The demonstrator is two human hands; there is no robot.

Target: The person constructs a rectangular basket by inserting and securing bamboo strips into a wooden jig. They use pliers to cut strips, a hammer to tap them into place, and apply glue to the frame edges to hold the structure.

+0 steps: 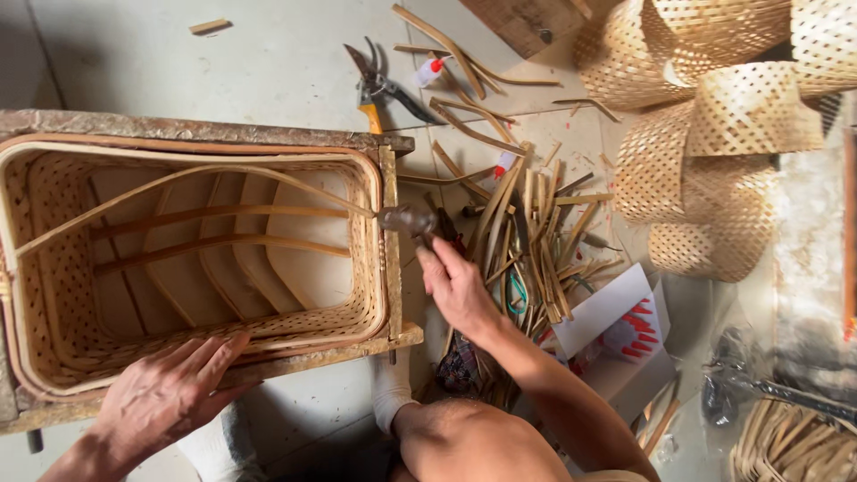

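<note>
- My left hand (165,393) lay flat and open, fingers spread, pressing on the near rim of the woven basket (54,295), gripping nothing.
- That basket sat inside a rough wooden frame (214,131) that boxed it on the far and near sides; its walls were an open bamboo weave, pale tan.
- Inside it: broad flat slats (295,259) fanned across the bottom, two bent ribs over them, and one long thin bamboo strip (223,174) arcing from the left wall to the right rim.
- At that right rim a hammer head (406,219) hovered, blurred, right at the rim's edge; I couldn't tell whether it touched.
- My right hand (460,286) was clenched around the hammer's handle, just right of the basket.
- Beyond it, on the floor, lay pruning shears (379,85) with a yellow grip, and two small white tubes with red caps (428,71) near them.
- A loose heap of bamboo offcuts (527,241) spread right of my hand.
- Below the heap, a white cardboard packet with red markings (625,326), flat and angled.
- Far right, a pile of curled woven bamboo sheets (714,116), rolled into open loops, stacked together.
</note>
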